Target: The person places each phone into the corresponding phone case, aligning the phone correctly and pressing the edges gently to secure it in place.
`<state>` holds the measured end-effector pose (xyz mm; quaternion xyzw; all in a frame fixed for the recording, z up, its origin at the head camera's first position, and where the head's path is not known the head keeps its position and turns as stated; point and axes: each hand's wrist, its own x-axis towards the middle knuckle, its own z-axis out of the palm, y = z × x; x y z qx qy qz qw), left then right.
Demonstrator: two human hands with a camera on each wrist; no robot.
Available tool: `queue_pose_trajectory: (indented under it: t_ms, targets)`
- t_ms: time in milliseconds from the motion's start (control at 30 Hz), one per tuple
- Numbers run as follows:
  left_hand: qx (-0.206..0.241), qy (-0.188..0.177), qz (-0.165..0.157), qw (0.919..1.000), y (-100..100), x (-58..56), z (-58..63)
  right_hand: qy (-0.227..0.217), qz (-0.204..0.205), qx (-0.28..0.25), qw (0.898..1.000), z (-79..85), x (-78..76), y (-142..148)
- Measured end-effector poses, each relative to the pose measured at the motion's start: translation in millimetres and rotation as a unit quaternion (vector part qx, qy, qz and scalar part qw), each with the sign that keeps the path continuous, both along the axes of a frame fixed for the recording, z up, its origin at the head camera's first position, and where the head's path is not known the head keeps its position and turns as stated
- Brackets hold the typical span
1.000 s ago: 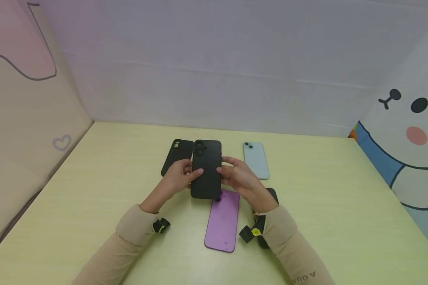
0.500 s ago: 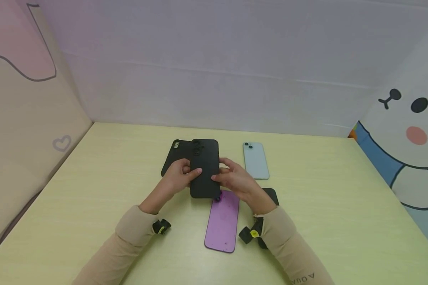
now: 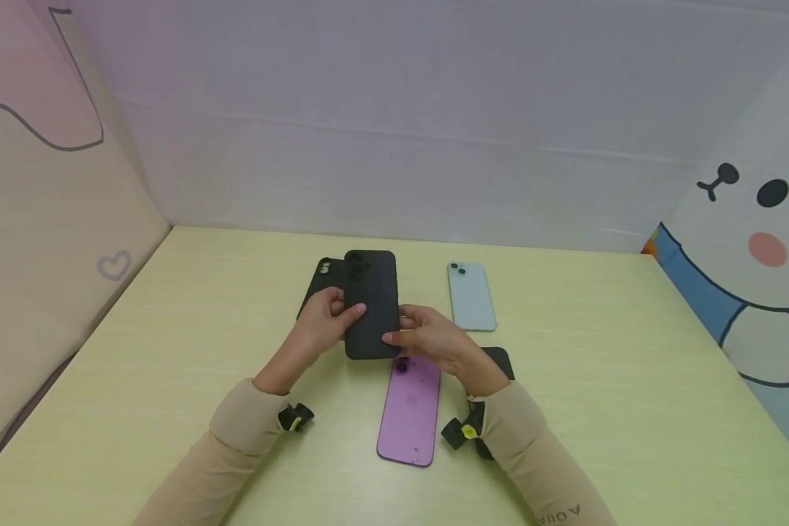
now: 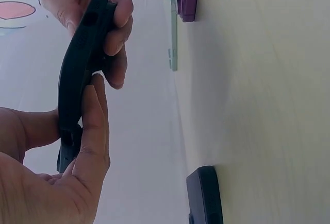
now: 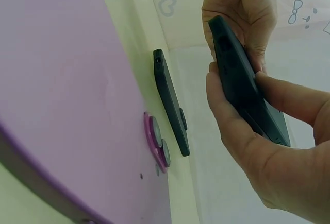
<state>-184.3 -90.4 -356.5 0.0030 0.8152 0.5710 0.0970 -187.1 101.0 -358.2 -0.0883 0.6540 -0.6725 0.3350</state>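
Both hands hold a black phone case [image 3: 372, 321] above the table, its back with the camera openings turned up in the head view. My left hand [image 3: 319, 323] grips the left long edge, thumb on the back and fingers beneath. At the lower right edge, my right hand [image 3: 434, 340] pinches the case between thumb and fingers. In the left wrist view the case [image 4: 77, 69] looks bent along its length. Just below it lies a purple phone [image 3: 409, 416], back up. A black phone-shaped piece [image 3: 310, 286] lies behind the left hand, partly covered by the held case.
A pale blue phone [image 3: 473, 296] lies behind the right hand. Another black phone-shaped piece [image 3: 498, 359] sits under the right wrist, mostly hidden by sleeve and wrist camera. A pale wall cloth [image 3: 401, 175] rises at the table's back edge.
The held case has moved slightly left and away from the body, covering more of the black piece behind. My right hand has slid down towards the case's lower right corner.
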Motion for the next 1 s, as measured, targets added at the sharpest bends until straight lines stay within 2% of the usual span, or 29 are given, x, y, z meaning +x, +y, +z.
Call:
queue_pose_trajectory:
  t_ms: [333, 667, 1000]
  targets:
    - [0.008, 0.012, 0.005, 0.9999, -2.0, 0.1, 2.0, -0.018, 0.029, -0.017, 0.999, 0.1, 2.2, 0.7]
    - [0.002, 0.015, 0.018, 0.9997, -3.1, -1.3, 0.5, -0.015, 0.016, -0.002, 1.000, 0.4, 3.5, -0.3]
    - [-0.009, 0.013, 0.028, 0.9995, -4.5, -2.4, 0.5, 0.016, -0.001, 0.001, 1.000, -1.6, 4.3, -3.9]
